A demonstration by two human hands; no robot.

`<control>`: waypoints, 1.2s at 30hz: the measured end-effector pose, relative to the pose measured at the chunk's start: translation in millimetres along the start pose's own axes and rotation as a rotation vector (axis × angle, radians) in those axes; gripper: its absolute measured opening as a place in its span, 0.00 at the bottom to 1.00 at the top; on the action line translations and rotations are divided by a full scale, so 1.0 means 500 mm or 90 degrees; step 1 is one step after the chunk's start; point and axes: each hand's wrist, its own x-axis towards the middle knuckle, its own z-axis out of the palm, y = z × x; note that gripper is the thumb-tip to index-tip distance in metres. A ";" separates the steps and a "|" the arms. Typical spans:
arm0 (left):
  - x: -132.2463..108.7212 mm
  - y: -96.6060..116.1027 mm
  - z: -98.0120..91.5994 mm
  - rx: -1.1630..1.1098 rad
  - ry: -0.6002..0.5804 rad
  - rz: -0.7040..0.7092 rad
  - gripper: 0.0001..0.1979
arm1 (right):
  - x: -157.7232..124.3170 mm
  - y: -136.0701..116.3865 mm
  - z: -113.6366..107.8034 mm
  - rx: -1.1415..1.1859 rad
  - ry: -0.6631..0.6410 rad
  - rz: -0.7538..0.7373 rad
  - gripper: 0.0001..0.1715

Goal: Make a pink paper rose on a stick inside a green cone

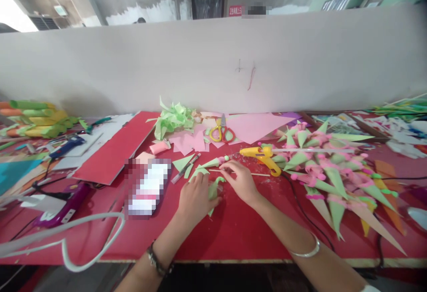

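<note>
My left hand (196, 196) rests low over the red table, back upward, with its fingers and thumb closed about a crumpled light green paper piece (213, 190). Close beside it, my right hand (240, 182) pinches thumb and fingertips together; whatever lies between them is too small to name. A thin pale stick (265, 174) shows on the table past the right hand. Just beyond the fingertips lies a green paper cone with a pink end (213, 162). The yellow hot glue gun (263, 155) lies to the right of my right hand, a clear glue stick in its back.
Many green and pink paper cones (320, 163) are heaped at right. Behind are scissors (223, 134), pink sheets (253, 127) and crumpled green paper (175, 121). A phone (150, 187), a craft knife (185, 170), a red board (116, 150) and a purple power strip (63, 207) lie left.
</note>
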 end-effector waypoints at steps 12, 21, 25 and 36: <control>0.006 -0.040 0.013 -0.221 0.026 -0.080 0.25 | -0.004 -0.006 -0.001 0.044 0.077 0.029 0.05; 0.001 -0.026 0.008 -0.468 0.027 0.000 0.30 | -0.004 -0.006 -0.001 0.069 0.075 0.067 0.04; 0.001 -0.023 0.009 -0.349 0.001 0.029 0.29 | -0.004 -0.002 0.001 0.104 0.073 0.077 0.05; 0.036 -0.030 0.001 -0.119 0.123 0.088 0.14 | -0.003 0.002 0.006 0.083 0.082 0.057 0.04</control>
